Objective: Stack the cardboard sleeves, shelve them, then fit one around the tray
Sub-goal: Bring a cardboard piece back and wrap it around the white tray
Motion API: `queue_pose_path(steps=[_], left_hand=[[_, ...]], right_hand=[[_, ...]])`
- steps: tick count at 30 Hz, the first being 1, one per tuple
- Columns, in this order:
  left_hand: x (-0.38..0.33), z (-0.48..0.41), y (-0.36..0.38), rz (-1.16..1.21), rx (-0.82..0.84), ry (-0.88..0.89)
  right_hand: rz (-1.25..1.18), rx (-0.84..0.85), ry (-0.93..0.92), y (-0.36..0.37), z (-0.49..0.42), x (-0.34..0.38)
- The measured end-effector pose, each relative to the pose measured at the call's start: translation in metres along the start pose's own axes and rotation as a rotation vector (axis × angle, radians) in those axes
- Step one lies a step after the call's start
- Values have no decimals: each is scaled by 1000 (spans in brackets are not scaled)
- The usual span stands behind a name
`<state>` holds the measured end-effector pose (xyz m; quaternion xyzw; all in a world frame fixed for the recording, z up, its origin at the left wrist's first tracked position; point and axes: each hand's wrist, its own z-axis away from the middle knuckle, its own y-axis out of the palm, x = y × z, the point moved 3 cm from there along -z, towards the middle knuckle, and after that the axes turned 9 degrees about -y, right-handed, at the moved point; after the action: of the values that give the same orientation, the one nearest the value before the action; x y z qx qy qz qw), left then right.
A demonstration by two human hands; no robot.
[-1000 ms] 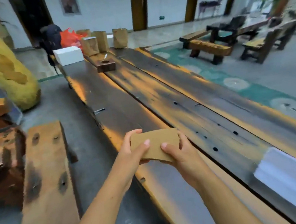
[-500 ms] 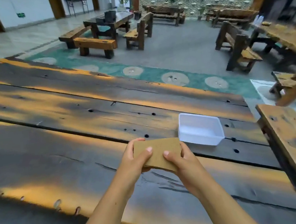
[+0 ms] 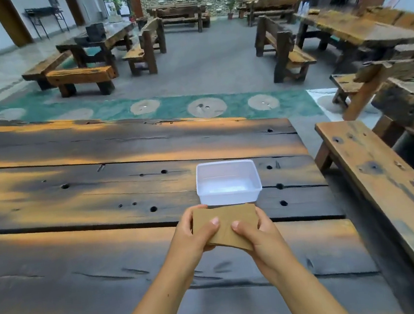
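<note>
A flat brown cardboard sleeve (image 3: 226, 222) is held between both hands above the dark wooden table (image 3: 103, 192). My left hand (image 3: 195, 231) grips its left end, thumb on top. My right hand (image 3: 256, 233) grips its right end the same way. A white, empty plastic tray (image 3: 228, 182) stands on the table just beyond the sleeve, close to the table's right end. The sleeve's far edge overlaps the tray's near wall in the view; I cannot tell whether they touch.
A wooden bench (image 3: 381, 190) runs along the table's right end. Beyond the table's far edge lie a green floor strip (image 3: 170, 107) and more wooden benches and tables (image 3: 82, 77).
My view has swung right along the table, bringing the white tray to the centre, directly in front of the sleeve. Both hands keep the same grip on the sleeve.
</note>
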<state>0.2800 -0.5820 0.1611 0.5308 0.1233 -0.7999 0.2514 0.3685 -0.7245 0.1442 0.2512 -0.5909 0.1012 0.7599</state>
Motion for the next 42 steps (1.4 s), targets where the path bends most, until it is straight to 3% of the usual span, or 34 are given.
queue_pose_path(steps=[5, 9, 13, 16, 22, 29, 33, 39, 42], left_hand=[[-10, -19, 19, -178, 64, -64], [-25, -29, 17, -495, 349, -117], [-30, -38, 35, -409, 506, -154], [-30, -46, 36, -247, 452, -135], [-41, -56, 32, -64, 379, -72], [-53, -61, 26, 28, 339, -41], [-49, -60, 28, -13, 320, -58], [-48, -64, 9, -62, 210, -85], [-47, -66, 7, -69, 202, -44]], right_hand=[[89, 111, 36, -39, -21, 20], [433, 406, 70, -51, -43, 50], [692, 595, 61, -33, -67, 73], [686, 475, 23, -26, -75, 77], [317, 103, -82, -12, -64, 61], [111, -62, -88, 30, -62, 46], [214, -92, -88, 42, -64, 41], [198, 19, 55, 56, -66, 37], [229, -12, 16, 62, -67, 37]])
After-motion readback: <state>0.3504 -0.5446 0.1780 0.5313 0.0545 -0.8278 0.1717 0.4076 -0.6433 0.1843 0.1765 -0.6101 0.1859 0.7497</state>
